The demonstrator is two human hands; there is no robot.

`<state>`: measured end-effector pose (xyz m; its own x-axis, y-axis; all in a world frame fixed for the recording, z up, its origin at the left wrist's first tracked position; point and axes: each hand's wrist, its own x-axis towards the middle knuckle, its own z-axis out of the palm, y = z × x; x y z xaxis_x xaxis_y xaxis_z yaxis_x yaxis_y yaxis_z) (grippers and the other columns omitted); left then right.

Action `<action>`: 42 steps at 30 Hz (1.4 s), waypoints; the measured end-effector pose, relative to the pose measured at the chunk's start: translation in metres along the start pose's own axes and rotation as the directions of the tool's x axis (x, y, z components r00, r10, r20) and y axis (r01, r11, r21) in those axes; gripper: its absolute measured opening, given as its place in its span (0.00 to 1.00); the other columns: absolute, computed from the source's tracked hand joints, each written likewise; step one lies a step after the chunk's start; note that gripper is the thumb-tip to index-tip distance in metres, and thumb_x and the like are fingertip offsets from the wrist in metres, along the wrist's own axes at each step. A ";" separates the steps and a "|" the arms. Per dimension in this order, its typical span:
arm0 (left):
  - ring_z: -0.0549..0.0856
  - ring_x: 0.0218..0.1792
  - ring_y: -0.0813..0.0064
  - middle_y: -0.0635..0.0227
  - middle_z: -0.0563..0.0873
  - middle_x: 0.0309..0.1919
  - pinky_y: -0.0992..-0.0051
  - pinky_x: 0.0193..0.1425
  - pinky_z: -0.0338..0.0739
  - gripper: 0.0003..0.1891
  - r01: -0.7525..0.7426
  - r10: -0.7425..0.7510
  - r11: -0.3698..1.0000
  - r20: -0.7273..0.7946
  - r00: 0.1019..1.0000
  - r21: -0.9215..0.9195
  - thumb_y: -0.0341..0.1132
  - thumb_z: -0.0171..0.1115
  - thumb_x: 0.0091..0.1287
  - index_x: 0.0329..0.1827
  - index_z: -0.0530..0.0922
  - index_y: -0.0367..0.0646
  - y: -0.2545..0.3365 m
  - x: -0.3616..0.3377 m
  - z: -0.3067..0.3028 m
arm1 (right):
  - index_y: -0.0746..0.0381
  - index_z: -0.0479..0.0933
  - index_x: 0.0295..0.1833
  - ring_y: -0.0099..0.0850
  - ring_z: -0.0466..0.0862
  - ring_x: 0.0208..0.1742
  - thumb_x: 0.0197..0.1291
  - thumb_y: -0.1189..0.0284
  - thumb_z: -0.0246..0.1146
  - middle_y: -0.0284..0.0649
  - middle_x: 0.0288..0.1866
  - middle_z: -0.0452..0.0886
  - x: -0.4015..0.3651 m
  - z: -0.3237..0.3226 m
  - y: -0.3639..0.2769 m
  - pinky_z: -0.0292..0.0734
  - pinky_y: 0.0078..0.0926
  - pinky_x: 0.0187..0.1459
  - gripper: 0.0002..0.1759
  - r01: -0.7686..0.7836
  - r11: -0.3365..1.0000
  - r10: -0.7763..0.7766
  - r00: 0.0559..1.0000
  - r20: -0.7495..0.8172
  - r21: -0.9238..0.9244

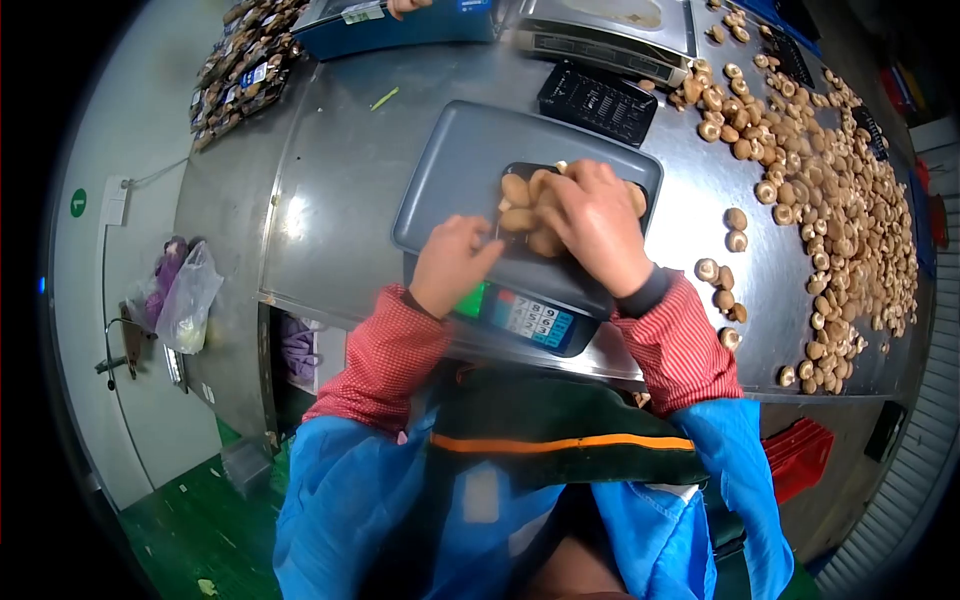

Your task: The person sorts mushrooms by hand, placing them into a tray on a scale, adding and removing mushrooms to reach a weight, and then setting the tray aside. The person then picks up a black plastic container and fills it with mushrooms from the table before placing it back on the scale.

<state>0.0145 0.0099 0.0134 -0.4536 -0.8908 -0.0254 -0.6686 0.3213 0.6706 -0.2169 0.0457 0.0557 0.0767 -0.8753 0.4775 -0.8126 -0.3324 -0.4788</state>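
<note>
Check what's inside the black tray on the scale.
Brown mushrooms show at the left end of the black tray. The right hand covers the rest, so what lies beneath is hidden. The left hand is at its near-left corner.

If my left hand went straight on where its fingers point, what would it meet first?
Probably the black tray of mushrooms on the scale; the left hand looks almost at its near edge, though depth is unclear.

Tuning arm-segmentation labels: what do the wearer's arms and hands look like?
Both hands are bare, no gloves: left hand, right hand. Red-and-white checked sleeve covers on the forearms, with a dark cuff at the right wrist. Blue jacket sleeves above them.
</note>
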 end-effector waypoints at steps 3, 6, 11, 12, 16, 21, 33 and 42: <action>0.78 0.27 0.80 0.68 0.78 0.32 0.78 0.33 0.74 0.09 0.031 -0.030 0.999 0.014 0.999 -0.039 0.28 0.64 0.65 0.44 0.76 0.35 0.006 0.001 0.011 | 0.66 0.83 0.48 0.43 0.79 0.43 0.56 0.77 0.65 0.46 0.40 0.79 -0.005 -0.008 0.029 0.76 0.35 0.45 0.12 -0.036 0.999 0.033 0.975 -0.219 -0.010; 0.82 0.30 0.79 0.68 0.79 0.34 0.79 0.33 0.78 0.09 0.207 -0.179 0.931 0.121 0.976 -0.299 0.25 0.57 0.67 0.49 0.72 0.36 -0.009 0.009 0.020 | 0.64 0.84 0.43 0.38 0.82 0.36 0.62 0.76 0.64 0.44 0.33 0.80 -0.008 -0.032 0.066 0.77 0.31 0.40 0.06 -0.326 0.926 0.367 0.896 -0.251 0.189; 0.88 0.38 0.70 0.62 0.81 0.43 0.75 0.40 0.87 0.14 0.417 -0.293 0.581 0.298 0.909 -0.699 0.20 0.46 0.68 0.56 0.66 0.38 -0.006 0.022 0.001 | 0.66 0.84 0.44 0.35 0.85 0.41 0.65 0.72 0.64 0.45 0.39 0.85 -0.018 -0.011 0.169 0.78 0.28 0.45 0.09 -0.519 0.823 0.556 0.819 -0.142 0.231; 0.88 0.39 0.68 0.60 0.82 0.44 0.73 0.41 0.88 0.15 0.432 -0.284 0.529 0.327 0.901 -0.730 0.19 0.45 0.68 0.57 0.65 0.38 -0.006 0.024 -0.004 | 0.65 0.84 0.44 0.35 0.85 0.41 0.65 0.72 0.65 0.45 0.40 0.85 -0.015 -0.006 0.183 0.78 0.29 0.46 0.09 -0.537 0.823 0.562 0.818 -0.122 0.188; 0.88 0.41 0.68 0.57 0.84 0.47 0.73 0.42 0.88 0.15 0.443 -0.305 0.445 0.334 0.892 -0.778 0.19 0.45 0.68 0.57 0.65 0.39 -0.012 0.040 -0.024 | 0.64 0.84 0.41 0.42 0.84 0.41 0.58 0.70 0.68 0.47 0.37 0.83 0.011 0.028 0.222 0.78 0.34 0.46 0.09 -0.445 0.866 0.452 0.892 0.020 0.227; 0.89 0.41 0.64 0.55 0.84 0.47 0.70 0.44 0.89 0.16 0.294 -0.350 0.376 0.159 0.923 -0.878 0.19 0.47 0.70 0.59 0.64 0.39 -0.029 0.095 -0.053 | 0.63 0.82 0.35 0.44 0.81 0.38 0.53 0.67 0.71 0.44 0.34 0.81 0.051 0.046 0.221 0.77 0.40 0.42 0.10 -0.120 0.989 0.141 0.949 0.282 -0.091; 0.89 0.44 0.53 0.45 0.80 0.49 0.61 0.51 0.89 0.16 -0.034 -0.418 0.474 -0.258 0.871 -0.880 0.17 0.43 0.70 0.61 0.62 0.29 -0.103 0.317 -0.132 | 0.64 0.83 0.32 0.45 0.83 0.38 0.54 0.72 0.68 0.44 0.32 0.81 0.054 0.054 0.223 0.78 0.39 0.42 0.06 -0.164 0.984 0.137 0.944 0.299 0.065; 0.85 0.48 0.54 0.45 0.71 0.60 0.62 0.50 0.89 0.21 -0.133 -0.532 0.293 -0.277 0.800 -0.947 0.32 0.48 0.77 0.68 0.59 0.31 -0.115 0.394 -0.125 | 0.65 0.81 0.34 0.45 0.83 0.38 0.56 0.74 0.66 0.46 0.33 0.81 0.054 0.055 0.227 0.79 0.38 0.41 0.05 -0.197 0.979 0.167 0.920 0.354 0.051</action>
<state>-0.0139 -0.4182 0.0192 0.1563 -0.9726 -0.1722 0.4227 -0.0917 0.9016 -0.3653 -0.0967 -0.0677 0.1394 -0.9853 0.0983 -0.7815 -0.1704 -0.6002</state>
